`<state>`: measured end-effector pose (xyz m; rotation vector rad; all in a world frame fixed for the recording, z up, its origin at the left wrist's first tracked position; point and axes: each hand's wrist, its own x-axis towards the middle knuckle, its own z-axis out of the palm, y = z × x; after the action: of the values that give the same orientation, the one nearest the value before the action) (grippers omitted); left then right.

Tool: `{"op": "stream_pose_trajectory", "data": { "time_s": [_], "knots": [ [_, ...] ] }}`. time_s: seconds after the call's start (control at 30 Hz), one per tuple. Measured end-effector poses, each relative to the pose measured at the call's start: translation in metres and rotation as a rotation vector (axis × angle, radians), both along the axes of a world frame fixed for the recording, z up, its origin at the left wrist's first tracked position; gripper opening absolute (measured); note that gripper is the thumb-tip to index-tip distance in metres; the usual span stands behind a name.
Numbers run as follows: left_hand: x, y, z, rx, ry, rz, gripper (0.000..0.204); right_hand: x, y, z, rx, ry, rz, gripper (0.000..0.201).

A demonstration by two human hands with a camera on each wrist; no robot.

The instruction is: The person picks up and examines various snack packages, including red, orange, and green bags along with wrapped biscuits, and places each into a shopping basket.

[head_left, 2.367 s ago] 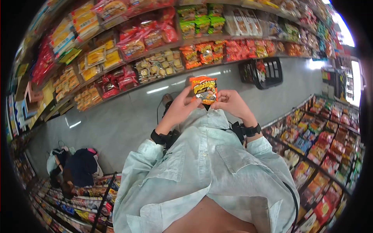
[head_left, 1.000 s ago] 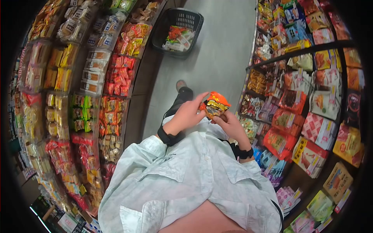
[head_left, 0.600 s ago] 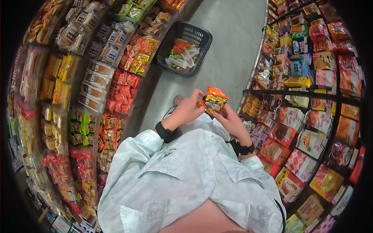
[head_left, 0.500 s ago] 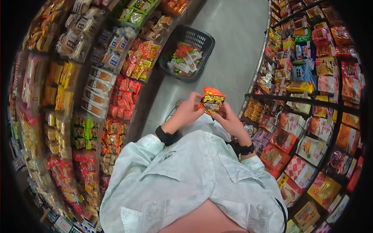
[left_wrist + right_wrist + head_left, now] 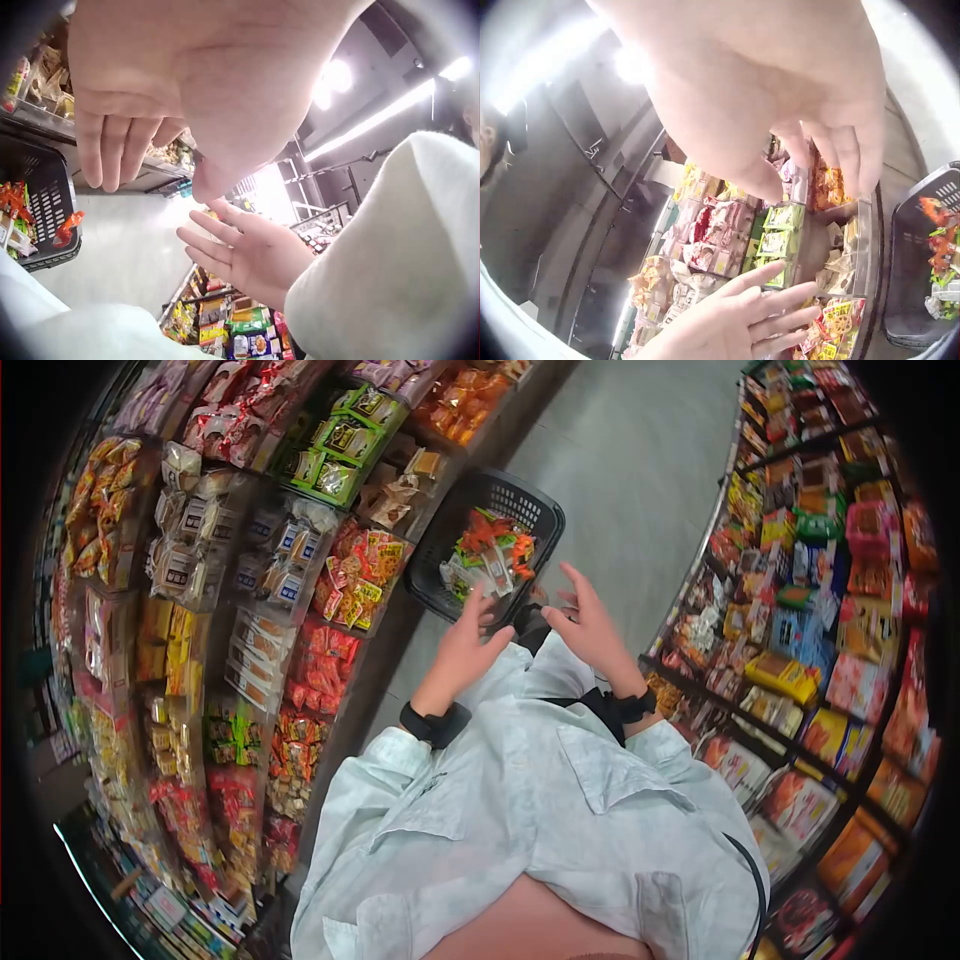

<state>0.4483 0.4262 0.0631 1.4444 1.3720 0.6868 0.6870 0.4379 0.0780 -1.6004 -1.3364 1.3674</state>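
Both hands are held out in front of the body with nothing in them. My left hand [image 5: 465, 645] has its fingers extended and overlaps the near rim of the black shopping basket [image 5: 432, 550] in the head view. To the right, my right hand [image 5: 592, 625] is spread, palm turned toward the left one. An orange snack packet [image 5: 523, 555] shows at the right side of the basket, among other packets [image 5: 485, 535]. In the left wrist view the orange packet [image 5: 69, 229] appears tilted against the basket's slotted wall [image 5: 49, 202].
Shelves of bagged snacks [image 5: 340, 445] line the left of the aisle, close beside the basket. Another rack of packaged food [image 5: 800, 630] runs along the right. Grey floor [image 5: 620, 450] stretches ahead between them. A black cable [image 5: 750, 870] hangs by the right sleeve.
The orange packet has left both hands and is now at the basket. The hands have parted and opened. The view has turned from the shelf toward the aisle, and the basket appears nearer.
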Motion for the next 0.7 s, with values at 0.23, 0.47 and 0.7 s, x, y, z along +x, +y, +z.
{"op": "stream_pose_trajectory", "data": {
  "time_s": [0.23, 0.47, 0.7],
  "knots": [
    [0.025, 0.003, 0.019, -0.314, 0.083, 0.033, 0.053, 0.031, 0.097, 0.008, -0.217, 0.256, 0.148, 0.041],
    [0.026, -0.042, 0.015, -0.399, 0.154, 0.128, 0.05, 0.007, 0.131, -0.015, -0.371, 0.364, 0.33, 0.043],
    [0.022, -0.084, 0.016, -0.306, 0.186, 0.344, 0.052, -0.048, 0.122, -0.022, -0.308, 0.374, 0.546, 0.032]
  ]
}}
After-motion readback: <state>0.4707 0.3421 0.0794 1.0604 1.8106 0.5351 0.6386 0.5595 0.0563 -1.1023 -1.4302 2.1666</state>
